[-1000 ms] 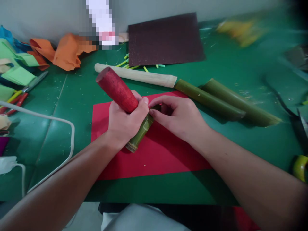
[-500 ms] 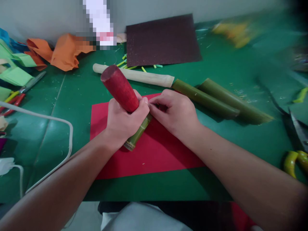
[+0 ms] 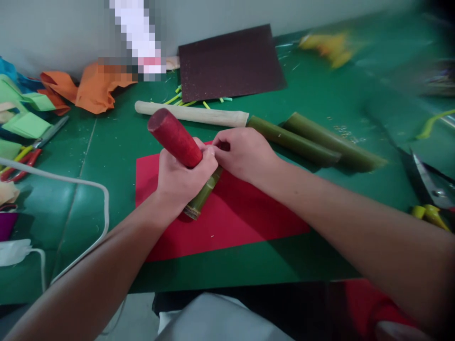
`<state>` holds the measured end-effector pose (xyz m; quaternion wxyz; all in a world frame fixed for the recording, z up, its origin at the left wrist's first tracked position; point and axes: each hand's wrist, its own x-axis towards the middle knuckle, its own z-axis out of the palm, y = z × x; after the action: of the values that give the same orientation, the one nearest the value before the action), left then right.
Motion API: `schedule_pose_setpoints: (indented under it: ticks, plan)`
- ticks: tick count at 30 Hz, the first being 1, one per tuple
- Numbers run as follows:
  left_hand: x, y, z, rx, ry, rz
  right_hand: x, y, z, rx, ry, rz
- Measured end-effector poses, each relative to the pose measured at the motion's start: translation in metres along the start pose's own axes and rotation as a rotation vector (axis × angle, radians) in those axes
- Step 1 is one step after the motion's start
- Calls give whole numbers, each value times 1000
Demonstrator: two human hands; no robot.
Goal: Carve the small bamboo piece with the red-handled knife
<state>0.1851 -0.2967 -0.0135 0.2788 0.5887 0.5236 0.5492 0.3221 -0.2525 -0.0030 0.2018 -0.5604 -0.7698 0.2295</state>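
Observation:
My left hand point(image 3: 185, 177) is closed round a red cylinder point(image 3: 176, 137), which tilts up to the left, and a green bamboo piece point(image 3: 205, 193) lies beneath the same hand, its ringed lower end showing. Against the left fingertips, the thumb and fingers of my right hand point(image 3: 245, 151) are pinched together; what they hold, if anything, is too small to make out. Under both hands is a red sheet point(image 3: 227, 222) on the green table point(image 3: 113, 123).
Behind my hands lie a pale stick point(image 3: 195, 114), two green bamboo pieces point(image 3: 298, 142) and a dark sheet point(image 3: 231, 64). Orange cloth point(image 3: 95, 90), red-handled scissors point(image 3: 26, 163) and a white cable point(image 3: 104, 203) are at the left. Large yellow-handled scissors point(image 3: 432, 213) lie at the right.
My right hand has shifted a little to the left, closer over the left fingertips. The camera view has turned slightly. My left hand still grips the red cylinder.

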Motion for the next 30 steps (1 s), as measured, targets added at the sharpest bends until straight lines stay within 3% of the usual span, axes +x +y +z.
schedule_pose_setpoints:
  ticks: [7, 20, 30]
  plan:
    - [-4, 2, 0, 52, 11, 25, 4, 0, 13, -30, 23, 29]
    - [-12, 9, -5, 216, -18, -1, 9, -3, 15, -42, 51, 45]
    - [-7, 12, -1, 179, -17, -30, 7, -2, 18, -78, 66, 14]
